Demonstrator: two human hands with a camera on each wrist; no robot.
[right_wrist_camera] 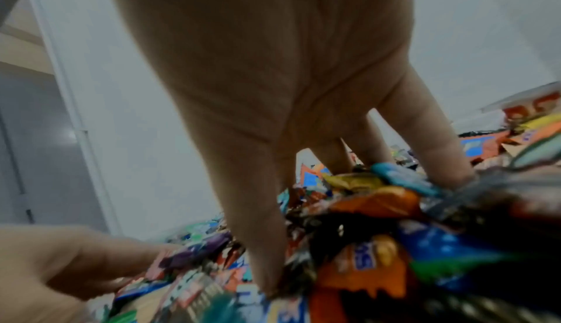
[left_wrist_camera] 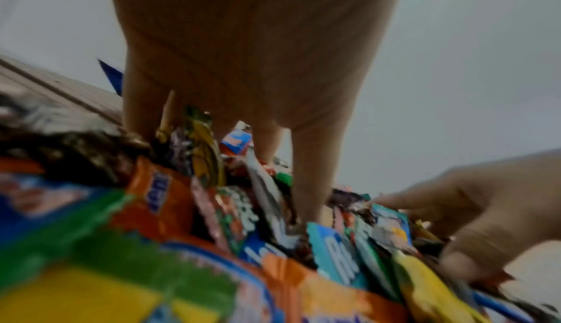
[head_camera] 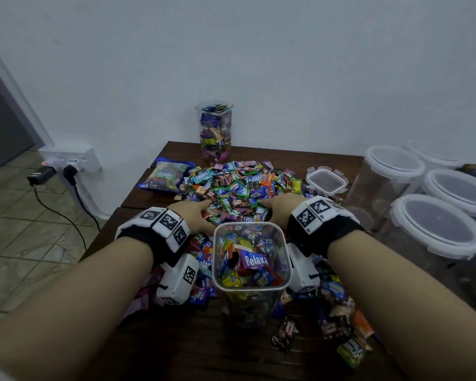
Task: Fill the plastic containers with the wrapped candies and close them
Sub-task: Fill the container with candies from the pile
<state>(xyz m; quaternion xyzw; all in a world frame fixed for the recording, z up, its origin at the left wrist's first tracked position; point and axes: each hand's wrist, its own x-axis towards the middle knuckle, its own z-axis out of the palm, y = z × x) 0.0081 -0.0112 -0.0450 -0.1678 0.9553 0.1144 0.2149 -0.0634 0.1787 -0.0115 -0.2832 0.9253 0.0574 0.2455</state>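
At the lower centre of the head view an open square container (head_camera: 251, 257) stands on the table (head_camera: 154, 339), partly filled with wrapped candies. Just above it, the left hand (head_camera: 194, 215) and right hand (head_camera: 279, 209) dig into the candy pile (head_camera: 239, 185), fingers (left_wrist_camera: 306, 184) spread, loosely raking wrappers. A filled container (head_camera: 215, 132) stands at upper centre.

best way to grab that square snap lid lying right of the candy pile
Take the square lid by two opposite edges from above: it lies flat on the table, its clip flaps sticking outward. Come from its right, where no candy pile crowds it.
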